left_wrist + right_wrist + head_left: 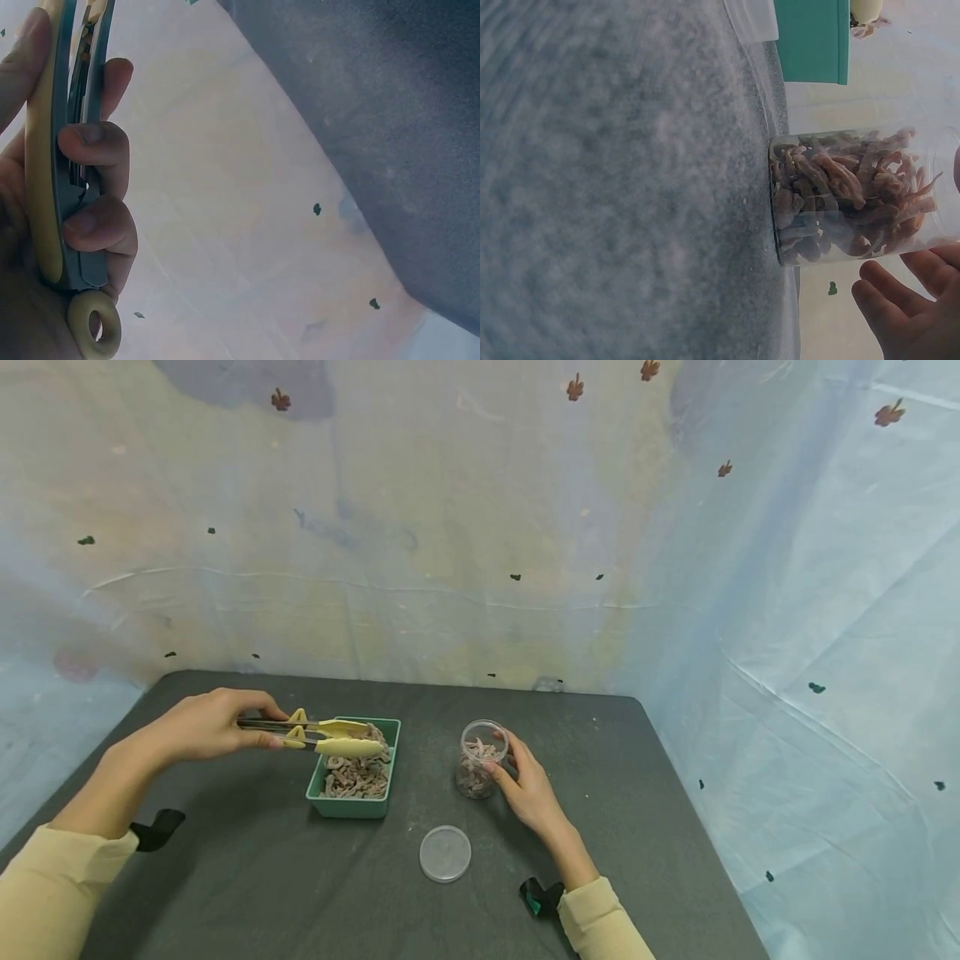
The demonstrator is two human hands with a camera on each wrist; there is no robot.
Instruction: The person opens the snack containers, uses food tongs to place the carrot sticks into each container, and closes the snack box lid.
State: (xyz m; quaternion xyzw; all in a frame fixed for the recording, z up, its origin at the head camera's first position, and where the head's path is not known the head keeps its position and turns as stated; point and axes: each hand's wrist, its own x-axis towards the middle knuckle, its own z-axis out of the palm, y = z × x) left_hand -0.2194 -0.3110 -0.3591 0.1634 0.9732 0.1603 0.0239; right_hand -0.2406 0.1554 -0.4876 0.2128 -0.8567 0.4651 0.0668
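Note:
My left hand (213,724) grips a pair of yellow-tipped tongs (348,747), its fingers curled round the handles (43,172). The tong heads are above a green tray (348,808) of brownish dried strips (356,781). Some strips show at the tips; whether they are pinched is hard to tell. My right hand (528,789) holds a clear jar (474,781) near its rim, thumb on the near side and fingers on the far side. The jar stands upright and uncovered on the table, with similar strips (855,187) filling much of it.
A clear round lid (446,854) lies flat on the dark table (337,893), between tray and jar on the near side. Patterned plastic sheeting (420,527) hangs behind the table and on both sides. Black straps (157,829) are at both wrists.

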